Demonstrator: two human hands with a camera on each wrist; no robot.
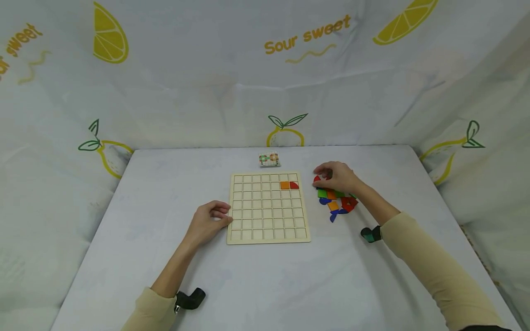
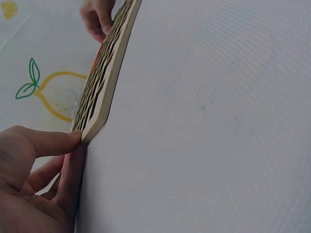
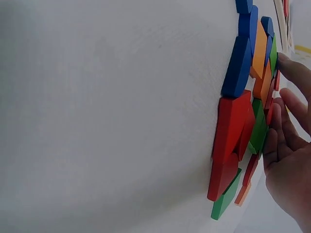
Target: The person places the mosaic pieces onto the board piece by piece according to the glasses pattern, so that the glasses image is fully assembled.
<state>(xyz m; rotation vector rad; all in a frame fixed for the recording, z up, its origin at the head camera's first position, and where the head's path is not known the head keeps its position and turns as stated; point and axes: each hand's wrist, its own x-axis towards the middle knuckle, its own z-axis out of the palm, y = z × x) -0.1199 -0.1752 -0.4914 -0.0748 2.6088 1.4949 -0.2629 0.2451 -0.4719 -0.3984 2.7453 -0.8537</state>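
A pale wooden grid board [image 1: 266, 209] lies on the white table, with an orange square [image 1: 285, 185] and a red rounded piece [image 1: 294, 185] in its upper right cells. My left hand [image 1: 210, 223] touches the board's left edge with thumb and fingertips; the left wrist view has the thumb [image 2: 58, 143] at the near corner. Beyond the board's right side, my right hand [image 1: 338, 177] reaches over a pile of coloured pieces [image 1: 333, 206]. Its thumb and fingers are apart near a red piece [image 1: 317, 179]. From the right wrist view, the thumb [image 3: 291, 68] is beside a green piece [image 3: 273, 56].
A small stack of patterned cards [image 1: 269, 159] sits behind the board. Red tiles [image 3: 226, 141] and blue pieces [image 3: 237, 68] crowd together in the pile. Black wrist cameras [image 1: 190, 299] jut from both sleeves. A lemon-print cloth [image 1: 198, 105] hangs behind the table.
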